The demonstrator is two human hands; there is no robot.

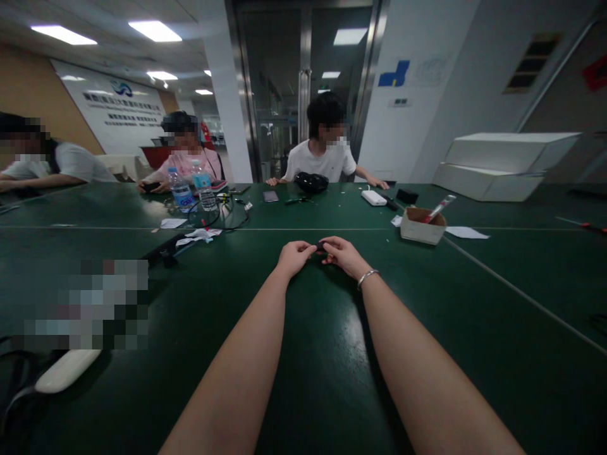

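Note:
Both of my arms reach forward over the dark green table (313,354). Between my fingertips is a small black object (320,246), too small to identify. My left hand (296,256) pinches it from the left, thumb and fingers closed together. From the right, my right hand (345,256) grips the same object with thumb and index finger, its other fingers curled beneath. A silver bracelet (367,278) circles my right wrist. The fingers partly cover the black object.
Beyond my hands sit a person in white (322,158), a black pouch (312,182) and a white device (374,198). Right: an open box (423,227) and white boxes (488,183). Left: water bottles (181,191), cables, papers (199,236), a white handle (69,371) and two more people.

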